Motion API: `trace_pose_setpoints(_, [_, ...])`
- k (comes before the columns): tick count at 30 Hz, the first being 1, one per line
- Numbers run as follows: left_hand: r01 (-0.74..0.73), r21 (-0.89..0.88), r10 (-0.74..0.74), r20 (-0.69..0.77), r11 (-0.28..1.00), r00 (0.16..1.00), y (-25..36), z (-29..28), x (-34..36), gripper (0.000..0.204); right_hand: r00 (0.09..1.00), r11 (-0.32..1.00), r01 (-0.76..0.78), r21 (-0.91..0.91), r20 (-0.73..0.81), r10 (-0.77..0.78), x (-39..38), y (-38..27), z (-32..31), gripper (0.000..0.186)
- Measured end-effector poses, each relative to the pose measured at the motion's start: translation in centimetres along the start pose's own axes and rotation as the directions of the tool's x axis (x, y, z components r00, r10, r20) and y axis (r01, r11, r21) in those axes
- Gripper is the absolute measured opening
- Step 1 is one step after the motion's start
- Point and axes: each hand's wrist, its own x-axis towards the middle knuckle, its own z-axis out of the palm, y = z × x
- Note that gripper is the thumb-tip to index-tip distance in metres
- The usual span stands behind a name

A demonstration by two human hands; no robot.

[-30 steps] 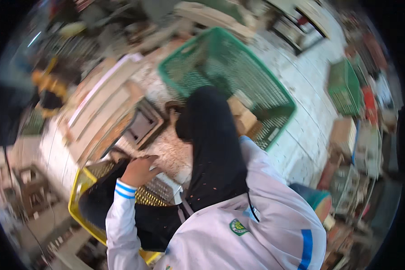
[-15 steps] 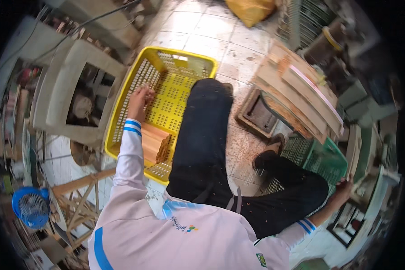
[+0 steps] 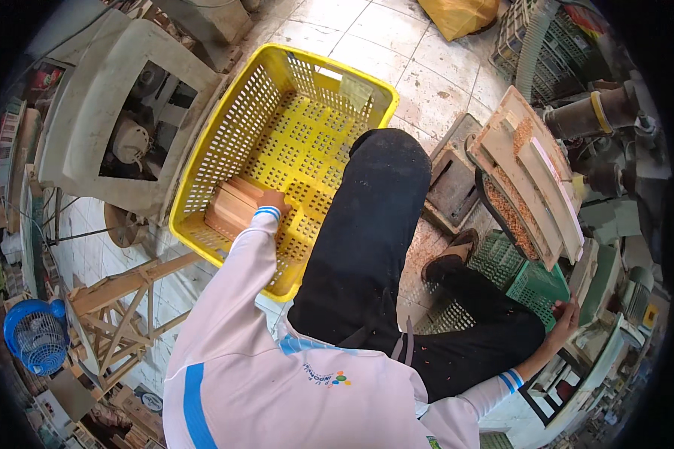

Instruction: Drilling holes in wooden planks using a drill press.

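Yellow basket point(image 3: 225, 161) holds wood blocks point(image 3: 232, 206) under left hand point(image 3: 275, 200), grip unclear; right hand point(image 3: 565, 318) grips green crate's rim point(image 3: 547, 280).

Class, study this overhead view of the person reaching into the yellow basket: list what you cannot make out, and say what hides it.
Head view only:
- Left hand: fingers hidden behind the wooden pieces; its grip cannot be told.
- Count of wooden pieces: hidden by the yellow basket wall.
- Right hand: small at the rim, on the green crate; whether it holds anything cannot be told.
- Blue fan: cut by the dark rim.
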Motion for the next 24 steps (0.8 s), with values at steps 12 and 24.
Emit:
trace_pose_setpoints(12, [0.115,0.112,-0.121,0.051,0.987,0.991,0.1,0.3,0.4,0.048,0.995,0.983,-0.093,0.160,-0.007,0.095,0.1,1.2,-1.0,0.046])
trace_pose_setpoints(24, [-0.016,0.193,0.004,0.061,0.981,0.998,-2.1,-2.2,-2.9,0.054,0.990,0.945,-0.142,0.296,0.039,0.136,0.6,2.7,-2.2,0.046])
